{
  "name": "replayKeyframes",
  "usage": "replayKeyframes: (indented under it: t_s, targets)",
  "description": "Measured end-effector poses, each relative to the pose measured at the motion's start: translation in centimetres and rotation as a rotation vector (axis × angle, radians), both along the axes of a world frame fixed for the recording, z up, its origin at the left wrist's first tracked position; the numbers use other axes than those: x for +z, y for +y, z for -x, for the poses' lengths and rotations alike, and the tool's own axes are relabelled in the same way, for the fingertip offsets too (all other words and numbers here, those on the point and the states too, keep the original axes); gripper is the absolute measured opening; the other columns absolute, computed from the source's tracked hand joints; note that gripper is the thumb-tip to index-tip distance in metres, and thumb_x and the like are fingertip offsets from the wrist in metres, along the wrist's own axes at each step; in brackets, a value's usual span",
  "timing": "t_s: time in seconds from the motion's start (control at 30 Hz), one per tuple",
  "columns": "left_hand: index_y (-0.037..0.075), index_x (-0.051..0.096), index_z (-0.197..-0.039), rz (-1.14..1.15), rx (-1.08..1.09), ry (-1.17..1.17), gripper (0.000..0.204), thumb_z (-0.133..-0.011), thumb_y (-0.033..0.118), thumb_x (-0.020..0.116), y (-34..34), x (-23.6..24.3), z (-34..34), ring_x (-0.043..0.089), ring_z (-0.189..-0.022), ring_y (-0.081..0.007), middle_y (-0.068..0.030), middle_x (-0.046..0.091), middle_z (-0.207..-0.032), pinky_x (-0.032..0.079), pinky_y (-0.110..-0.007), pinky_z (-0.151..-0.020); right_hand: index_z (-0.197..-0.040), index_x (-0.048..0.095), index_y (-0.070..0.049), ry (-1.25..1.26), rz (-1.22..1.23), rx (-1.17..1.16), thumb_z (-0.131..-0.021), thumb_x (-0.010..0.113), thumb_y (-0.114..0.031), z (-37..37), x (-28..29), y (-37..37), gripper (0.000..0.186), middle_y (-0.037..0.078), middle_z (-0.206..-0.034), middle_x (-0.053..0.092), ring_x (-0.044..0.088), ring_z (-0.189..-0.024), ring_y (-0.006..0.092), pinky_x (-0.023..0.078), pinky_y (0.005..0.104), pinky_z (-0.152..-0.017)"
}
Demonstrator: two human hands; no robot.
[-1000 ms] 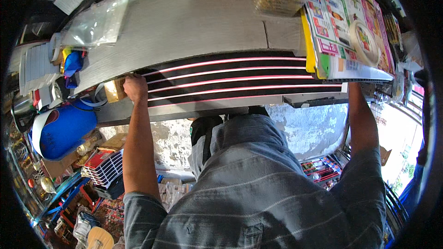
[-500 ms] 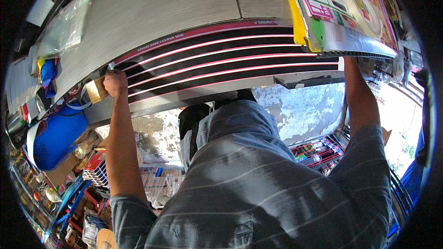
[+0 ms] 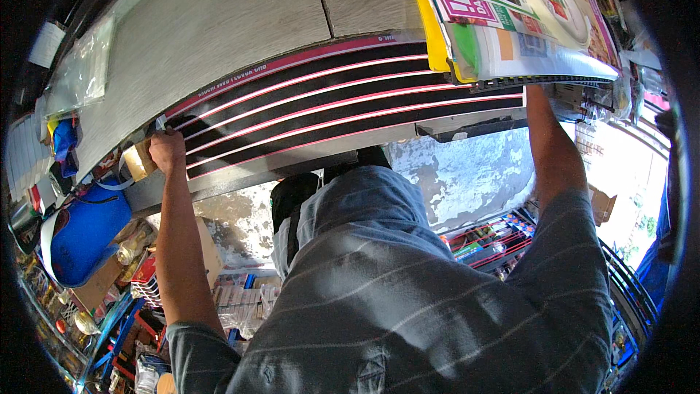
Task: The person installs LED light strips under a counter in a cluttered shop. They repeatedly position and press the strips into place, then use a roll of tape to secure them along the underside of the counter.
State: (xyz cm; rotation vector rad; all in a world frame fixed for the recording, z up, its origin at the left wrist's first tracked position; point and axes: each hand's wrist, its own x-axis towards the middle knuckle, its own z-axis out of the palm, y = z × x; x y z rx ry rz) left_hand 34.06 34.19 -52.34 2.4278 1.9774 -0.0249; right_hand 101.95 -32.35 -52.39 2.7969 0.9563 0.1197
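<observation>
A long black sheet (image 3: 306, 106) with white and red stripes lies along the near edge of the grey worktop. My left hand (image 3: 168, 149) is closed at the sheet's left end, gripping its edge. A small white piece sticks out just above those fingers. My right forearm (image 3: 553, 149) reaches to the sheet's right end, where a white edge shows. There my right hand goes out of sight beneath a stack of papers and folders (image 3: 503, 51), so its fingers are hidden.
A roll of tape (image 3: 558, 4) rests on the paper stack. At the left are clear plastic packaging (image 3: 84, 66), a small cardboard box (image 3: 138, 160) and a blue bag-like item (image 3: 91, 230). Racks of goods (image 3: 496, 241) stand below at the right.
The whole view has shifted slightly, so the worktop, sheet and paper stack appear farther left. Both arms keep their places at the sheet's two ends.
</observation>
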Motion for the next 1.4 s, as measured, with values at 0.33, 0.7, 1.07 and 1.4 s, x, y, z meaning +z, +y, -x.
replayKeyframes:
  t_s: [0.33, 0.7, 1.07, 1.4]
  targets:
    - [0.006, 0.075, -0.112, -0.183, -0.091, -0.158, 0.029, -0.094, 0.028, 0.074, -1.4, 0.9, 1.1, 0.079, -0.096, -0.0442, -0.0235, 0.080, -0.103, 0.063, -0.055, -0.086, -0.138, 0.070, -0.003, -0.010, -0.014, 0.006, -0.098, 0.073, -0.031, -1.2, -1.8, -1.9, 0.049, 0.025, -0.138, 0.072, 0.062, -0.134, 0.0465, 0.045, 0.0523, -0.119]
    - [0.003, 0.073, -0.110, 0.022, 0.149, -0.477, 0.021, -0.102, 0.022, 0.072, -20.6, 3.3, 7.5, 0.076, -0.075, -0.0445, -0.0235, 0.074, -0.078, 0.057, -0.054, -0.070, -0.126, 0.076, -0.005, 0.012, -0.257, -0.466, -0.101, 0.072, -0.029, 12.4, -1.5, -3.6, 0.035, 0.020, -0.123, 0.076, 0.068, -0.115, 0.0428, 0.054, 0.0499, -0.102]
    - [0.002, 0.059, -0.151, -0.102, -0.433, -0.537, 0.054, -0.103, 0.021, 0.075, -13.2, 4.2, 5.2, 0.056, -0.139, -0.0506, -0.0332, 0.056, -0.153, 0.046, -0.056, -0.118, -0.117, 0.076, -0.006, 0.054, -0.719, -0.235, -0.088, 0.063, 0.003, 33.3, -0.1, 4.4, 0.033, 0.016, -0.106, 0.074, 0.067, -0.103, 0.0387, 0.053, 0.0515, -0.096]
    - [0.015, 0.044, -0.168, 0.079, -0.551, -0.291, 0.075, -0.108, 0.055, 0.062, -7.2, 1.8, 0.8, 0.038, -0.156, -0.0542, -0.0322, 0.037, -0.171, 0.036, -0.060, -0.126, -0.120, 0.072, -0.007, 0.011, -0.674, -0.249, -0.091, 0.067, -0.002, 37.6, 4.0, 2.2, 0.029, 0.018, -0.115, 0.071, 0.064, -0.111, 0.0446, 0.050, 0.0545, -0.100]
